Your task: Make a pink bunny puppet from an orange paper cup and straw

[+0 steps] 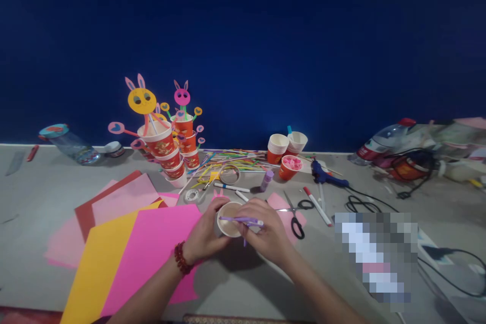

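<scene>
My left hand (207, 230), with a beaded bracelet at the wrist, is wrapped round a paper cup (229, 230), its open mouth facing me. My right hand (264, 225) grips a slim purple stick-like tool (248, 220) with a whitish end; its exact kind is unclear. The tool's front part crosses the cup's mouth. Another purple bit pokes out below the right fingers. Just beyond the hands lie a blue-capped marker (231, 188) and a pink bunny-ear cutout (220, 194), partly hidden. Black-handled scissors (294, 210) rest on pink paper to the right.
Coloured paper sheets (152, 253) spread at left. Behind them stand stacked cups with bunny faces (142, 100). Thin coloured sticks (243, 161), a tape roll (229, 174), a purple glue stick (267, 180) and a cup of pink pieces (290, 167) lie beyond. A corded glue gun (326, 176) is right.
</scene>
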A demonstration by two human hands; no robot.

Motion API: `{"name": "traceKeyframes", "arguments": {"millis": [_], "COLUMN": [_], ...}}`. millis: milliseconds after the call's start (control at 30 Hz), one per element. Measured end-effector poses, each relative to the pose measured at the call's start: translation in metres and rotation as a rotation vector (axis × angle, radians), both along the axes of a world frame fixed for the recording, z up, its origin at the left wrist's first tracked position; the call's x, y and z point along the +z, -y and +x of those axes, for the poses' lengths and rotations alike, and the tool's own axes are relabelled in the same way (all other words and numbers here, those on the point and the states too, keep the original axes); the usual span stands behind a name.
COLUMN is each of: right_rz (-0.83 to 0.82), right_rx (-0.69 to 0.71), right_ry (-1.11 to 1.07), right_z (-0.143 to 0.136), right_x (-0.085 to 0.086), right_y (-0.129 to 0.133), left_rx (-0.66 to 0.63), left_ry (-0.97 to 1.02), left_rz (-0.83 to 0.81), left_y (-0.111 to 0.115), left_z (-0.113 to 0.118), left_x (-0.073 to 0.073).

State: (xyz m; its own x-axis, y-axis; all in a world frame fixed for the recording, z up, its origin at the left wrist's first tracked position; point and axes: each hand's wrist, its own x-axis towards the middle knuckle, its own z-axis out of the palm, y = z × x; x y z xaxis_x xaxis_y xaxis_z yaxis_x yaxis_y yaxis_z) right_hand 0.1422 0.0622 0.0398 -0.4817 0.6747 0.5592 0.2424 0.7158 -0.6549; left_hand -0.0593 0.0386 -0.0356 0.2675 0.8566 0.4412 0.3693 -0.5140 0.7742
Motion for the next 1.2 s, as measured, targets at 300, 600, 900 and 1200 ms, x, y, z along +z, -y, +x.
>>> {"name": "traceKeyframes", "arguments": {"millis": [300, 600, 900, 1200], "right_rz": [-0.053, -0.087, -0.248, -0.313], "right_rx": [-0.078, -0.201, -0.166, -0.097], "right_ry": [-0.038, -0.030, -0.036, -0.089], "right_z": [-0.002, -0.001, -0.007, -0.001], "right_x": [-0.004, -0.005, -0.005, -0.004], "right_y": [-0.002, 0.001, 0.002, 0.000], "left_rx": [-0.004, 0.017, 0.030, 0.031], "left_ry": [0.035, 0.027, 0.029, 0.212], "left_rz": [-0.020, -0.034, -0.104, -0.151], "left_y": [0.001, 0.002, 0.003, 0.003], "left_z": [0.000, 0.000, -0.002, -0.002], "left_x": [0.000, -0.002, -0.003, -0.008]}}
